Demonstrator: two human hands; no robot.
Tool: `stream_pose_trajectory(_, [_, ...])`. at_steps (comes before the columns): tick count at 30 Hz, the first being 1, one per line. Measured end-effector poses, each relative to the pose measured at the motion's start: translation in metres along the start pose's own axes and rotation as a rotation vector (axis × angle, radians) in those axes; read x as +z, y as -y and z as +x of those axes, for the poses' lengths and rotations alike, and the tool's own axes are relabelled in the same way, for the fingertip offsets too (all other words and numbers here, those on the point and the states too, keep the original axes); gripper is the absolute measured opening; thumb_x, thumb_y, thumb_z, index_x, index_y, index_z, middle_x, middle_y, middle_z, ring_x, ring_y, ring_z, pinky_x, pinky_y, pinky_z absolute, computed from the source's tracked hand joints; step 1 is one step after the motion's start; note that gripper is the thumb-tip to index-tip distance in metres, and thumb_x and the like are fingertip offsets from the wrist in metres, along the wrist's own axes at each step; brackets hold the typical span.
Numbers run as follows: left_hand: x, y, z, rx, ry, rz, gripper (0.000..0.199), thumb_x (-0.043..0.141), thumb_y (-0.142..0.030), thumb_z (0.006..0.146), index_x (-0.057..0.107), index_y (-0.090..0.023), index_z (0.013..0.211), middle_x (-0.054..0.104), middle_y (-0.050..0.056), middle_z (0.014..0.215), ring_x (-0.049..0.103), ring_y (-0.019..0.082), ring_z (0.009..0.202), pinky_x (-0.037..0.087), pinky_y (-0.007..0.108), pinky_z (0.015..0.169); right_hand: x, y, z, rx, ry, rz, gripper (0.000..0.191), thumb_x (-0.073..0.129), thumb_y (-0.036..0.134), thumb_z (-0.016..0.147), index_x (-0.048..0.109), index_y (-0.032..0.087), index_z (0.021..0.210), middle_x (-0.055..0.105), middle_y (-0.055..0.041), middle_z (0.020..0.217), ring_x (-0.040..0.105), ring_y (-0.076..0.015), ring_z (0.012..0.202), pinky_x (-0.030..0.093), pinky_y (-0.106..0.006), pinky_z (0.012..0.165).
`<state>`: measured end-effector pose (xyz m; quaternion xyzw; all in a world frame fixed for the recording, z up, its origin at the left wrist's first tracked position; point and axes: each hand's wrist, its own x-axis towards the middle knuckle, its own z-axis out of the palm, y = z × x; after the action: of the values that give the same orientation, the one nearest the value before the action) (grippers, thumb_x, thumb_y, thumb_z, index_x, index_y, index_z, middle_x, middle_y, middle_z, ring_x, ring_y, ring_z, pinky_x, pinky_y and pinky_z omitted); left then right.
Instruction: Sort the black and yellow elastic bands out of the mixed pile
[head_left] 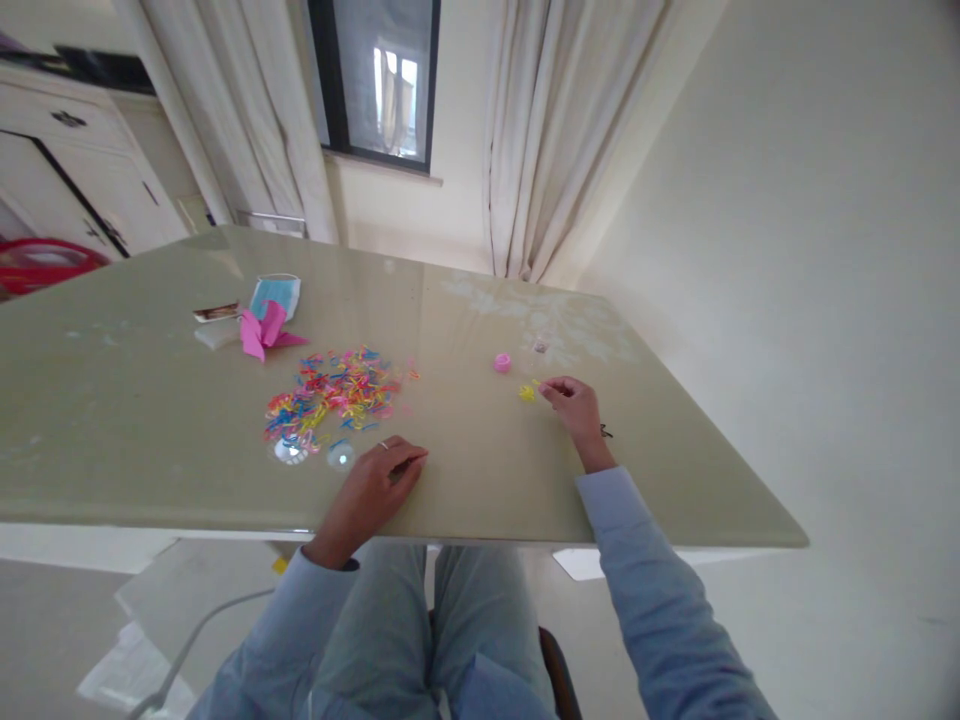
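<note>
Two items, a pink folded paper (264,330) and a blue mask (276,296), lay beyond the multicolored pile (341,390). The left hand (369,492) rested near-right of it by the tabletop (465,480) edge, fingers pinched closed, contents unclear. Rightward stretched open room, then a pink cup (502,363), yellow pieces (527,393), and the right hand (574,405), fingers closed beside them, grip unclear.

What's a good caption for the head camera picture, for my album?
Right hand at the little yellow pile, colorful pieces heaped left.
</note>
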<state>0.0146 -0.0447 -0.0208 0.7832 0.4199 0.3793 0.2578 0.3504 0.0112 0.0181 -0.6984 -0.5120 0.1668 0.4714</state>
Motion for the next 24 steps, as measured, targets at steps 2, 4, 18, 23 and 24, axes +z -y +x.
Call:
stream_pose_trajectory(2, [0.000, 0.000, 0.000, 0.001, -0.006, 0.002, 0.020, 0.053, -0.027, 0.092, 0.071, -0.019, 0.092, 0.071, 0.005, 0.087, 0.065, 0.017, 0.083, 0.052, 0.029, 0.076, 0.004, 0.000, 0.005, -0.068, 0.005, -0.136, 0.026, 0.066, 0.039, 0.067, 0.074, 0.015, 0.075, 0.070, -0.0061, 0.067, 0.055, -0.0163, 0.060, 0.043, -0.031, 0.063])
stream_pose_trajectory(4, [0.000, -0.001, 0.000, 0.002, -0.015, 0.004, 0.020, 0.053, -0.027, 0.092, 0.071, -0.019, 0.092, 0.071, 0.005, 0.087, 0.065, 0.017, 0.083, 0.052, 0.029, 0.076, 0.007, 0.002, 0.005, -0.112, 0.022, -0.222, 0.026, 0.064, 0.036, 0.069, 0.075, 0.015, 0.078, 0.072, -0.0075, 0.071, 0.058, -0.0174, 0.062, 0.045, -0.032, 0.066])
stream_pose_trajectory(18, [-0.002, -0.008, 0.000, -0.013, -0.012, 0.002, 0.020, 0.052, -0.023, 0.092, 0.071, -0.018, 0.093, 0.071, 0.006, 0.089, 0.065, 0.016, 0.085, 0.051, 0.029, 0.079, 0.009, 0.007, -0.071, -0.372, 0.369, -0.165, 0.022, 0.057, 0.035, 0.086, 0.073, 0.020, 0.087, 0.073, -0.0069, 0.085, 0.064, -0.0193, 0.075, 0.050, -0.033, 0.073])
stream_pose_trajectory(23, [-0.009, -0.008, 0.002, -0.024, -0.079, 0.037, 0.020, 0.052, -0.025, 0.093, 0.071, -0.018, 0.090, 0.070, 0.005, 0.084, 0.063, 0.015, 0.077, 0.050, 0.026, 0.072, 0.007, 0.005, -0.082, -0.427, 0.387, -0.187, 0.020, 0.055, 0.034, 0.089, 0.072, 0.022, 0.086, 0.071, -0.0056, 0.081, 0.063, -0.0195, 0.073, 0.050, -0.033, 0.071])
stream_pose_trajectory(24, [-0.013, -0.006, 0.003, -0.036, -0.103, 0.068, 0.021, 0.052, -0.026, 0.092, 0.071, -0.018, 0.090, 0.070, 0.004, 0.083, 0.062, 0.015, 0.074, 0.050, 0.026, 0.071, 0.007, 0.004, -0.082, -0.431, 0.385, -0.181, 0.020, 0.055, 0.034, 0.089, 0.072, 0.023, 0.086, 0.071, -0.0055, 0.081, 0.063, -0.0197, 0.073, 0.050, -0.033, 0.071])
